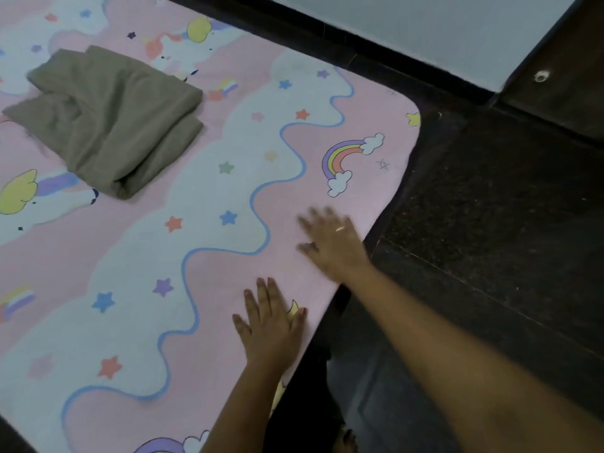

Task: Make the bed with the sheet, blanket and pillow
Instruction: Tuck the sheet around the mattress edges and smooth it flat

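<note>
A pink sheet [209,243] printed with rainbows, stars and clouds lies spread flat over the bed. A folded olive-brown blanket [111,119] sits on it at the upper left. My left hand [271,325] presses flat on the sheet near the bed's right edge, fingers straight. My right hand [333,243] lies flat on the sheet just beyond it, fingers spread and blurred, a ring on one finger. No pillow is in view.
The dark bed frame [369,243] runs along the sheet's right edge. Dark speckled floor [490,207] lies to the right. A pale wall [408,31] and a dark wooden door or panel [562,70] stand at the top right.
</note>
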`<state>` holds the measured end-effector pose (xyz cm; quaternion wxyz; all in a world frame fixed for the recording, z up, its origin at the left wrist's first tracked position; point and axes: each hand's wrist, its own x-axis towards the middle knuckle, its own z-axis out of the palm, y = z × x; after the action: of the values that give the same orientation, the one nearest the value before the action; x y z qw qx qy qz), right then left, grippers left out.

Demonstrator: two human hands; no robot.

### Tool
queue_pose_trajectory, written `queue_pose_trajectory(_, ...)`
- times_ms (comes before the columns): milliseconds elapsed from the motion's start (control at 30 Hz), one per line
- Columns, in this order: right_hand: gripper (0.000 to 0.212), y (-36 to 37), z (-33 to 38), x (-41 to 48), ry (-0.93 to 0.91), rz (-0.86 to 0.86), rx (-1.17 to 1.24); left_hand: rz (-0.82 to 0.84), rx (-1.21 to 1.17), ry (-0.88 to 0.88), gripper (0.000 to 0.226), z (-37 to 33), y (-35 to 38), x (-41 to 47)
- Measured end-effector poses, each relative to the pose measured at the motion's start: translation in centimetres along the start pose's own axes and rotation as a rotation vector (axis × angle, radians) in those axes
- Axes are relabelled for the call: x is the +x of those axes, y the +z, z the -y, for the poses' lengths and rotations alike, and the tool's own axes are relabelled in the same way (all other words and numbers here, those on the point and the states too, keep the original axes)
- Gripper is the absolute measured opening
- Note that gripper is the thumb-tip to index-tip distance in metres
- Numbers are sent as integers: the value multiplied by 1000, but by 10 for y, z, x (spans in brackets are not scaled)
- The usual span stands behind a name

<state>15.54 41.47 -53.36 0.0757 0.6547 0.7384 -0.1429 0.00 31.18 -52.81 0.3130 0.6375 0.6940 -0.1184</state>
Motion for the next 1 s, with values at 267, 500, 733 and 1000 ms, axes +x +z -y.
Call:
queue_pose_trajectory(267, 72, 14, -16, -5, -240, -17, -36, -6, 55, -29, 79, -30, 2, 6)
queue_pose_trajectory(500, 61, -4, -73, 22, -194, -56, 5, -22, 88, -25, 82, -64, -12, 34)
queue_pose_trajectory(733, 60, -35, -157, 110, -36, -144, -16, -107, 27, 86, 111, -114, -36, 119)
queue_pose_trajectory(1000, 57, -69, -220, 199, 185, -177, -1, -77, 124, 170, 91, -171, -74, 192)
